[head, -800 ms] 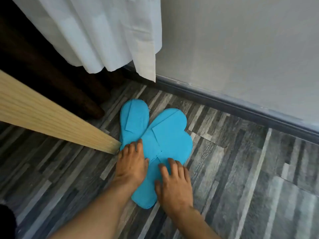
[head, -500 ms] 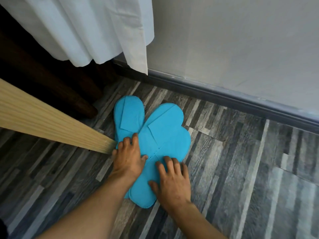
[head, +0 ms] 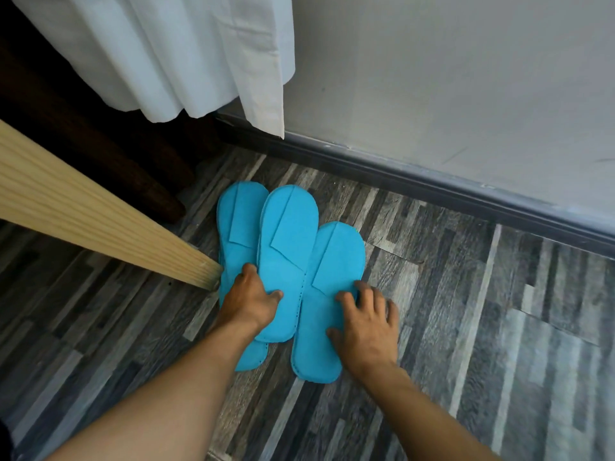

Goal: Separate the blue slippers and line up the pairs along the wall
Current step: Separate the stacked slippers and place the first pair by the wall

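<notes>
The left hand (head: 248, 299) covered the heel part of the left slipper (head: 237, 224), so its grip could not be told. Three flat blue slippers lay overlapped on the grey plank floor (head: 466, 311), near the dark baseboard (head: 416, 181) but apart from it. The middle slipper (head: 288, 247) lay on top; the right slipper (head: 327, 294) sat lowest. The right hand (head: 364, 322) pressed it with spread fingers. Thin fabric, rounded toes. A wooden beam (head: 100, 221) touched the left one.
</notes>
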